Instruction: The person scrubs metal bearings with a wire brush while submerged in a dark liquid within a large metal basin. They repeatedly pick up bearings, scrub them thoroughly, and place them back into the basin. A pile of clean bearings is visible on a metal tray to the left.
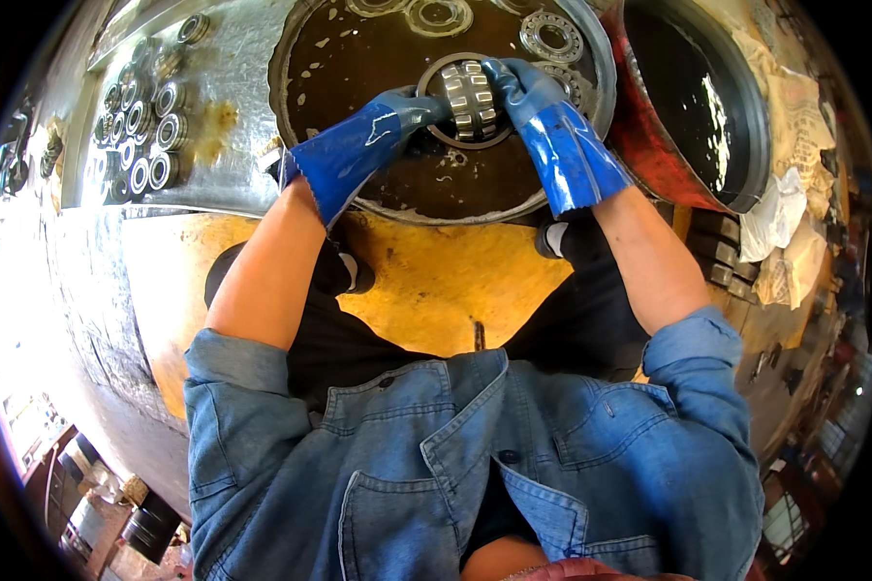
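Observation:
Over a wide round pan [436, 219] of dark brown liquid, I hold a spherical roller bearing [470, 100] between both hands. Its inner part, with two rows of shiny rollers, stands tilted within the outer ring. My left hand [409, 108], in a long blue rubber glove, grips the ring's left side. On the other side my right hand [527, 89], gloved the same way, has its fingers closed on the bearing's upper right; some fingertips are hidden. Another bearing [552, 37] lies in the liquid at the far right, and a pale ring [438, 15] lies at the far edge.
Several small bearings [138, 118] stand grouped on a metal tray [233, 179] at the left. A red drum [639, 145] holding dark liquid stands right of the pan. Beyond it lie crumpled sacks [794, 116]. Dark metal blocks [727, 257] sit below the drum. Yellow flooring [417, 281] shows between my legs.

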### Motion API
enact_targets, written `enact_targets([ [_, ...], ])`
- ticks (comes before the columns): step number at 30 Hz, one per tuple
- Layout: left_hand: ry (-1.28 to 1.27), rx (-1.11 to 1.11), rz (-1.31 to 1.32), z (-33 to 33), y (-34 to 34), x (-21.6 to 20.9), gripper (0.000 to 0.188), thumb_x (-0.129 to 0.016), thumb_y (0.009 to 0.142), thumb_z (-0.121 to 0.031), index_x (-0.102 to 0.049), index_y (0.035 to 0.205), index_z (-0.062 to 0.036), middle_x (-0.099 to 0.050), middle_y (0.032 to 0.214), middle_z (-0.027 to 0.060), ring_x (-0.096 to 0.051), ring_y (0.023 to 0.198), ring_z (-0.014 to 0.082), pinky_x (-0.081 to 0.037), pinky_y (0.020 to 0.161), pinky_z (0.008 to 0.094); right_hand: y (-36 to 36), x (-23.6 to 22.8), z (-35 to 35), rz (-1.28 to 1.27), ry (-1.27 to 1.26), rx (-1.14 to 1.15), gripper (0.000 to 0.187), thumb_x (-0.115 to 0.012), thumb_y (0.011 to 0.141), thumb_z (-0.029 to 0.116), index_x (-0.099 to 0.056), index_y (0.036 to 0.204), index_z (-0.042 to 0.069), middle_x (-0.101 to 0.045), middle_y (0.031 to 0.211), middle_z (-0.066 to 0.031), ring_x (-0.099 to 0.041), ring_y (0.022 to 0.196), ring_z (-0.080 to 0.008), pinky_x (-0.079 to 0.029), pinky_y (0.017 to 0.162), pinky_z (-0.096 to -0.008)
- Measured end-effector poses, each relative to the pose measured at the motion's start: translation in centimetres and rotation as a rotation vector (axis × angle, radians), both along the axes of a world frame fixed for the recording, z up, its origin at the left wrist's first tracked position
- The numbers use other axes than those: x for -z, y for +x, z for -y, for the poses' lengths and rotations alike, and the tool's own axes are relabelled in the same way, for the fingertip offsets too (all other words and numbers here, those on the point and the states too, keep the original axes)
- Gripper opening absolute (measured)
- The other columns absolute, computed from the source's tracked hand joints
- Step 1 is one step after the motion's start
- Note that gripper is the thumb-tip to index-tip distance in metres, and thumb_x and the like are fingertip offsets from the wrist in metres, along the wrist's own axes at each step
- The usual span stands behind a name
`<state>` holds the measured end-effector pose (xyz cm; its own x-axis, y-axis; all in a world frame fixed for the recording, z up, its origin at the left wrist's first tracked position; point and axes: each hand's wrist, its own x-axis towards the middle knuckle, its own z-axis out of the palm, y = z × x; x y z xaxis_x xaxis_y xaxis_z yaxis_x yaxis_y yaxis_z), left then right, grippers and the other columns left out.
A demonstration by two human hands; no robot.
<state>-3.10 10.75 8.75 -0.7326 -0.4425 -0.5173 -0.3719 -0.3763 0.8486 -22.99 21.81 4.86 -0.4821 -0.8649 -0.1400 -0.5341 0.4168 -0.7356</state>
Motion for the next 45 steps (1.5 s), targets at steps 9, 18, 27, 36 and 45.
enact_targets([
  [9,-0.006,0.059,-0.134,0.9,0.2,-0.6,0.057,-0.074,0.092,-0.044,-0.063,0.125,0.0009,-0.071,0.096,0.0096,-0.069,0.081,0.0142,-0.056,0.074,0.0265,-1.1,-0.1,-0.5,0.045,-0.200,0.017,0.047,-0.055,0.107,0.036,-0.063,0.132,-0.003,-0.073,0.116,-0.0217,-0.069,0.109,-0.0268,-0.052,0.097,-0.0377],
  [18,0.290,-0.176,-0.117,3.2,1.8,0.1,0.035,-0.063,0.102,-0.041,-0.065,0.120,-0.0098,-0.071,0.113,0.0095,-0.069,0.096,0.0202,-0.056,0.087,0.0335,-0.2,-5.1,-0.9,0.090,0.109,0.217,0.058,-0.046,0.107,0.052,-0.063,0.135,0.004,-0.070,0.121,-0.0251,-0.069,0.111,-0.0368,-0.054,0.096,-0.0428],
  [27,0.674,-0.381,-0.319,-0.8,-0.8,0.0,0.044,-0.059,0.102,-0.048,-0.064,0.121,-0.0093,-0.071,0.116,0.0104,-0.068,0.100,0.0231,-0.056,0.091,0.0387,1.8,-5.6,-1.2,0.292,0.151,0.188,0.055,-0.042,0.109,0.046,-0.060,0.138,0.002,-0.071,0.120,-0.0258,-0.068,0.113,-0.0378,-0.050,0.098,-0.0438],
  [36,0.738,-0.422,-0.347,-1.9,-1.7,-0.4,0.052,-0.056,0.101,-0.055,-0.064,0.123,-0.0088,-0.071,0.119,0.0114,-0.068,0.104,0.0261,-0.055,0.094,0.0439,1.9,-6.0,-2.1,0.120,0.199,0.026,0.066,-0.037,0.109,0.057,-0.058,0.141,0.003,-0.066,0.131,-0.0252,-0.062,0.124,-0.0374,-0.045,0.105,-0.0416],
  [45,0.739,-0.376,-0.471,-1.8,-1.7,1.0,0.058,-0.047,0.104,-0.055,-0.062,0.131,-0.0065,-0.069,0.125,0.0126,-0.067,0.112,0.0296,-0.054,0.100,0.0485,2.0,-7.3,-2.2,0.246,0.238,0.054,0.082,-0.034,0.104,0.069,-0.057,0.140,-0.001,-0.065,0.132,-0.0262,-0.059,0.128,-0.0360,-0.042,0.109,-0.0394],
])
